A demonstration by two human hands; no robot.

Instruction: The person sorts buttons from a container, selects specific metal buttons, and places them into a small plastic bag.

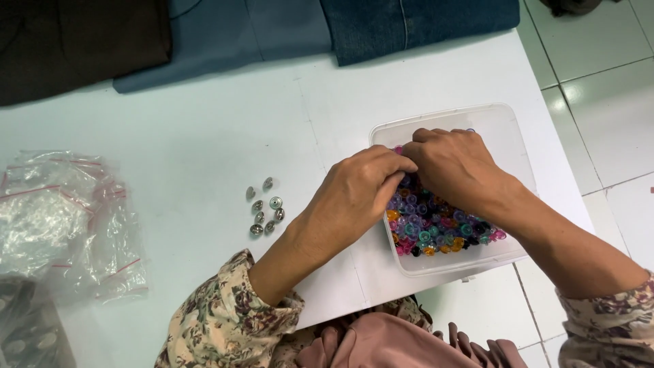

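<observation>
A clear, shallow rectangular plastic tub [507, 123] sits toward the right edge of the white surface [170, 157], its near half heaped with small translucent plastic snap buttons [436, 228] in purple, pink, teal, orange and black. Both hands meet over the tub's left side. The left hand [357, 194] reaches in from the surface side with fingers curled together, and a pink button shows just at its fingertips; whether it is actually pinched there cannot be told. The right hand [453, 163] comes across the tub from the right, knuckles up, fingers bent down and touching the left hand's fingertips; what it grips, if anything, is hidden beneath it. Both forearms wear floral-printed sleeves [231, 317] in cream and brown.

Left of the tub, well apart from it, a small cluster of round silver metal snap pieces [264, 208] lies loose on the surface. At the far left edge lies a crumpled pile of clear zip bags with red seal strips [61, 218], overlapping one another; their contents cannot be made out. Along the far edge of the surface lie folded fabrics: a dark brown piece [75, 41], a slate-blue piece [225, 34] and a darker blue denim piece [415, 24]. White floor tiles [606, 102] show to the right.
</observation>
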